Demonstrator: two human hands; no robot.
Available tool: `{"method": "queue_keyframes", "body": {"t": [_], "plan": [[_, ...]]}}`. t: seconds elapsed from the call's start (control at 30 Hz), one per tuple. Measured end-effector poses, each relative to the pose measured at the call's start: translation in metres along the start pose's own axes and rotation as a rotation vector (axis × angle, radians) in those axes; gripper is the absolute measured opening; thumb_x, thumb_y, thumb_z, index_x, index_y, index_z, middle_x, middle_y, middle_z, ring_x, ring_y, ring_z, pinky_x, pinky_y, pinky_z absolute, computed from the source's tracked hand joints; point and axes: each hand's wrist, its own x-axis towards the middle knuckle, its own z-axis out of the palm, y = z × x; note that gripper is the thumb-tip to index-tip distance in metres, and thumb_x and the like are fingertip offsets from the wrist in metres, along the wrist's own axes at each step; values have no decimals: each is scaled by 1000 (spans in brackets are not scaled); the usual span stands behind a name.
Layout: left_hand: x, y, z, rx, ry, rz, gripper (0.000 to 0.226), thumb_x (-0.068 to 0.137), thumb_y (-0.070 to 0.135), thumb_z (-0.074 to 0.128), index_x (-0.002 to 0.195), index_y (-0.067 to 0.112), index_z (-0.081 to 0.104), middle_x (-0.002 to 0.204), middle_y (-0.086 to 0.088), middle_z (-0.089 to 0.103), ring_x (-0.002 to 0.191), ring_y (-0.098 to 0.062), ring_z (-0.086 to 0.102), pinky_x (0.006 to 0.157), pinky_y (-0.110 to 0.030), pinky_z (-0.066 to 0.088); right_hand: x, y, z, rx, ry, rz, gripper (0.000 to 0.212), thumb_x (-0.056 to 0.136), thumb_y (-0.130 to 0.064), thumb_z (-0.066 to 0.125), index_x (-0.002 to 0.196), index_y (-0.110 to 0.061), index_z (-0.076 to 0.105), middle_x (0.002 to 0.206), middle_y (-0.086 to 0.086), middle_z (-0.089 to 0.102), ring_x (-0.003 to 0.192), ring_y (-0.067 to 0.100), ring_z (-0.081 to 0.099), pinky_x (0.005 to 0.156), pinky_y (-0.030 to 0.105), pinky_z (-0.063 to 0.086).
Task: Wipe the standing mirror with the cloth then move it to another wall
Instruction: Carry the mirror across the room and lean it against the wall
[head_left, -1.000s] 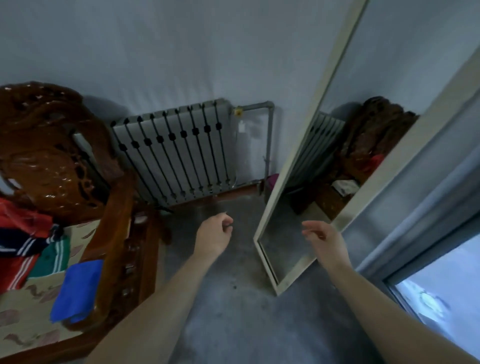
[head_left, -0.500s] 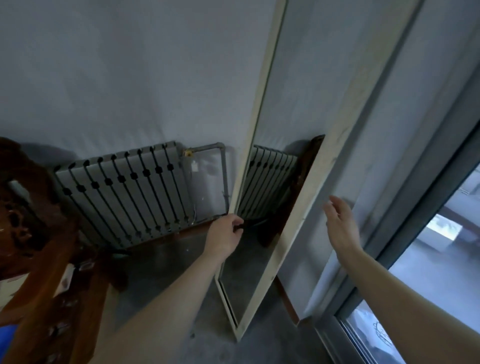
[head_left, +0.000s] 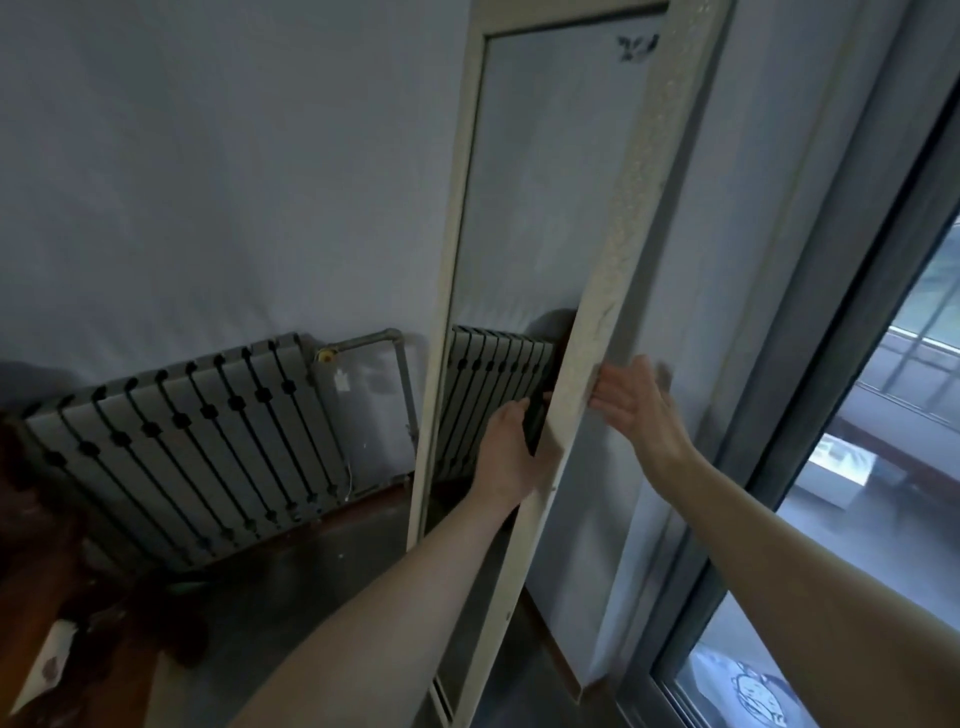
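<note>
The tall standing mirror (head_left: 618, 249), in a cream frame, leans on the right-hand wall with its foot on the floor. My left hand (head_left: 506, 452) lies across the lower glass. Its bent fingers reach the inner edge of the right frame rail, and a dark patch beside them hides whether they grip. My right hand (head_left: 636, 410) is spread flat, its fingertips touching the outer side of the same rail at about the same height. The cloth is not in view.
A grey ribbed radiator (head_left: 182, 441) with a pipe (head_left: 400, 364) runs along the back wall, left of the mirror. Part of a dark carved wooden chair (head_left: 62, 597) fills the lower left. A sliding glass door (head_left: 857, 467) stands at the right.
The view has tilted up and right, so the chair and blue cloth have left the view. My left hand crossed from the mirror's left rail to the right rail. My right hand reached the rail's outer side.
</note>
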Motion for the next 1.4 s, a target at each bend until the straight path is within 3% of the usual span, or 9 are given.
{"method": "queue_keyframes", "body": {"t": [0.17, 0.37, 0.6, 0.7, 0.83, 1.07, 1.2, 1.3, 1.4], "plan": [[10, 25, 16, -35, 13, -42, 101, 77, 30, 75, 150, 7, 9, 159, -5, 15, 148, -19, 6, 117, -29, 12, 14, 0, -10, -12, -72, 27, 55, 96, -55, 24, 99, -18, 65, 108, 11, 69, 103, 23, 66, 101, 37, 46], [18, 45, 30, -176, 199, -132, 111, 74, 21, 79, 150, 9, -1, 160, -6, 12, 148, -19, 10, 119, -33, 20, 30, -3, -25, -37, -224, 0, 56, 97, -53, 25, 94, -16, 68, 107, 12, 71, 99, 19, 68, 97, 32, 47], [10, 44, 39, -171, 393, -64, 65, 75, -1, 60, 134, 17, 41, 124, -5, 58, 115, -20, 56, 92, -26, 47, 37, -11, -27, -160, -382, -11, 60, 94, -57, 19, 88, -29, 71, 95, -11, 73, 100, 1, 65, 105, 30, 36], [4, 42, 36, -168, 479, -87, 57, 78, -4, 60, 129, 20, 48, 119, 1, 62, 111, -14, 57, 83, -12, 40, 36, -18, -18, -192, -462, 4, 63, 81, -69, 21, 83, -32, 72, 94, -15, 73, 109, 7, 62, 113, 39, 31], [-3, 39, 21, -156, 649, -144, 50, 82, 2, 64, 128, 18, 50, 119, 1, 64, 111, -15, 60, 89, -21, 46, 31, -22, 1, -237, -645, -22, 66, 85, -68, 14, 93, -38, 73, 106, -16, 72, 116, 2, 57, 118, 46, 20], [-17, 21, -17, -177, 816, -243, 47, 87, -4, 54, 131, 10, 51, 113, -11, 67, 104, -22, 64, 91, -39, 54, 24, -24, 52, -214, -821, -75, 62, 99, -47, 11, 110, -27, 69, 112, -9, 70, 106, -8, 59, 110, 28, 26], [-30, 2, -42, -206, 835, -291, 42, 86, -5, 55, 126, 9, 55, 106, -7, 67, 94, -15, 64, 82, -19, 52, 31, -12, 83, -223, -776, -57, 58, 99, -46, 19, 116, -16, 66, 117, 0, 68, 102, 1, 61, 84, 4, 41], [-39, -11, -62, -263, 866, -344, 37, 85, -5, 56, 119, 10, 58, 97, 0, 62, 82, -4, 58, 77, -16, 51, 42, 2, 101, -244, -742, -7, 54, 98, -49, 24, 119, -19, 63, 121, 0, 65, 104, 9, 59, 100, 26, 38], [-45, -28, -87, -299, 882, -369, 40, 85, -7, 56, 121, 10, 57, 100, 3, 60, 92, -9, 56, 74, -9, 45, 52, 17, 123, -279, -724, 7, 47, 99, -47, 27, 123, -21, 58, 126, -1, 59, 108, 13, 56, 108, 41, 35]]}}
